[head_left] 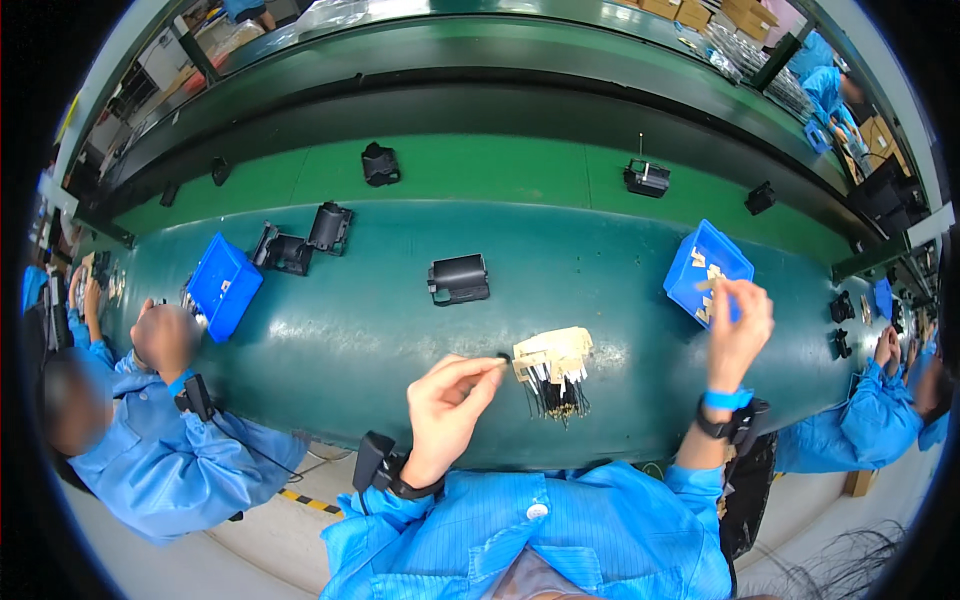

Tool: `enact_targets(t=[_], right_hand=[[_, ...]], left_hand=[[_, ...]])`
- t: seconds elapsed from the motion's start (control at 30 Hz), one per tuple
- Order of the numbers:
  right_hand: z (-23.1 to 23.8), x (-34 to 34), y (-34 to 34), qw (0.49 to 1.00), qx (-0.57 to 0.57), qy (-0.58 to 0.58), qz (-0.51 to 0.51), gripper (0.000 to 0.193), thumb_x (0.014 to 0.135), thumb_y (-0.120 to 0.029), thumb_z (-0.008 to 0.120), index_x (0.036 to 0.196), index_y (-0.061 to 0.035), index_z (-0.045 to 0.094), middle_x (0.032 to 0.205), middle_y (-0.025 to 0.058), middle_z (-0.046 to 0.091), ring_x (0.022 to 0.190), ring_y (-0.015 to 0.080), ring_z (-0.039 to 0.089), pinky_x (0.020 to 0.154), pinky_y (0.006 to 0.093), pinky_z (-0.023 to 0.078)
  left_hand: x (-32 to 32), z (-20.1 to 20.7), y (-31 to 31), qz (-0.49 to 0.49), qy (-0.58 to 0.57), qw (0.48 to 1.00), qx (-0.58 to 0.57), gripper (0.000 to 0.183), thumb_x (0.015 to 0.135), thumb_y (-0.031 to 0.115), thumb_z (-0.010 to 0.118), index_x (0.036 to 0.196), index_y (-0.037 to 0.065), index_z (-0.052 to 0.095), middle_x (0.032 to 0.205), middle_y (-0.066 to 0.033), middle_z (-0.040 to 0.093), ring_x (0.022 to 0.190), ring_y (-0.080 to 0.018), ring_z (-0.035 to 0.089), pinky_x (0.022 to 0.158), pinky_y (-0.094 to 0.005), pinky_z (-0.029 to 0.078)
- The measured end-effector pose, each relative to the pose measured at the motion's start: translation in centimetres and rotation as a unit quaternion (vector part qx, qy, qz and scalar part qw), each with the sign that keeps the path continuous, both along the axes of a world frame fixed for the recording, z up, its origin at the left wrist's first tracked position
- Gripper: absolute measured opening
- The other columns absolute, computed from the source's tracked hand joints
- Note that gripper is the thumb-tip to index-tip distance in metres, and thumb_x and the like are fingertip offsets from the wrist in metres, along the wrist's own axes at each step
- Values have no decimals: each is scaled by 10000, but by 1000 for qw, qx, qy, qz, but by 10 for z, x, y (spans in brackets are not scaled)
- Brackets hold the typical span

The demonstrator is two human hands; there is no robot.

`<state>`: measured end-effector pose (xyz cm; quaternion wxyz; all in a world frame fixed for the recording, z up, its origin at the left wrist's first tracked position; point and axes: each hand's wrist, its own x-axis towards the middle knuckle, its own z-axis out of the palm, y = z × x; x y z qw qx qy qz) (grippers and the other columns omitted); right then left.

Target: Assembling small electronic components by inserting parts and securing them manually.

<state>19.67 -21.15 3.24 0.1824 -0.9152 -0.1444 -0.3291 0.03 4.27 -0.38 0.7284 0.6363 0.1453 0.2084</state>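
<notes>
My left hand (448, 405) is pinched, thumb against forefinger, on a small black piece (503, 357) at the fingertips. Just right of it lies a bundle of thin antenna-like parts (553, 365), with tan paper-like tabs at the far end and white and black leads towards me. Over the near rim of a blue bin (740, 262), my right hand (742, 325) has its fingers closed on a small tan piece (708, 284). Several similar tan pieces lie inside that bin. A black plastic housing (459, 279) rests on the green bench, beyond my left hand.
Another blue bin (226, 290) stands at left, near two black housings (290, 250). More black housings (380, 165) (648, 179) sit on the green strip at the back. Co-workers in blue sleeves (190, 460) (860, 425) work on both sides. A metal-framed shelf spans the far side.
</notes>
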Motion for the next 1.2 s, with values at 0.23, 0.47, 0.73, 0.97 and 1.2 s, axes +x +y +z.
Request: enact_targets(t=[0.23,0.47,0.73,0.97,1.2], right_hand=[[-13,-73,57,870,230,310,307,76,772,-64,714,814,-40,655,793,68,644,738,166,604,692,293,475],[-28,-109,101,701,293,529,379,115,817,-131,715,836,-36,654,716,-21,579,625,49,450,560,221,385],[-32,-95,84,620,391,590,339,65,825,-32,683,876,-8,649,768,-19,623,673,22,537,592,179,419],[-16,-91,73,517,443,618,393,48,849,13,636,895,4,625,848,22,640,768,62,586,694,200,472],[-20,-98,81,506,464,600,411,66,836,35,639,884,-1,614,1024,40,570,832,70,564,731,205,465]], left_hand=[[-8,6,21,34,-204,732,649,187,682,-23,674,868,-45,676,867,-139,666,817,-256,652,685,-342,528],[-10,12,25,-12,-254,625,738,248,676,73,626,891,-33,689,898,-144,676,854,-260,657,732,-335,521],[7,9,47,-15,-238,754,612,355,653,79,768,975,-16,651,906,-114,670,831,-280,653,709,-338,535],[61,-35,78,12,45,608,792,345,786,35,608,1127,-13,584,1094,-131,608,1096,-281,557,885,-416,453],[24,13,30,-136,42,958,-247,308,980,123,453,1249,-24,487,1116,-97,595,955,-161,612,754,-335,598]])
